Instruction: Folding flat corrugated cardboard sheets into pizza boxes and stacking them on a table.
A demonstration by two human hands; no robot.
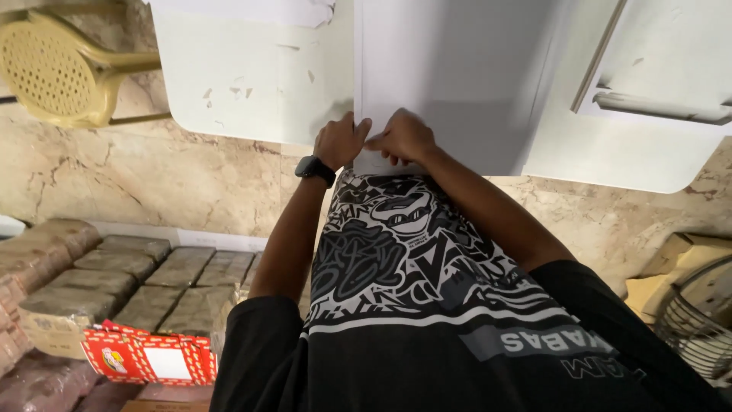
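Marble floor [152,175] under a white desk [252,84]; left hand [339,141] and right hand [402,137] pinch a white sheet's [450,76] edge; wrapped packs [114,282] lower left

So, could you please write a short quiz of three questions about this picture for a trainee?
1. True or false: both hands grip the near edge of the white sheet.
2. On which wrist is the black watch?
A. left
B. right
C. neither
3. Fill in: the yellow plastic chair stands in the upper ______ corner of the view.

Key
1. True: the left hand and the right hand meet at the sheet's near edge, fingers curled on it.
2. A.
3. Left. The chair is on the marble floor, beside the white table.
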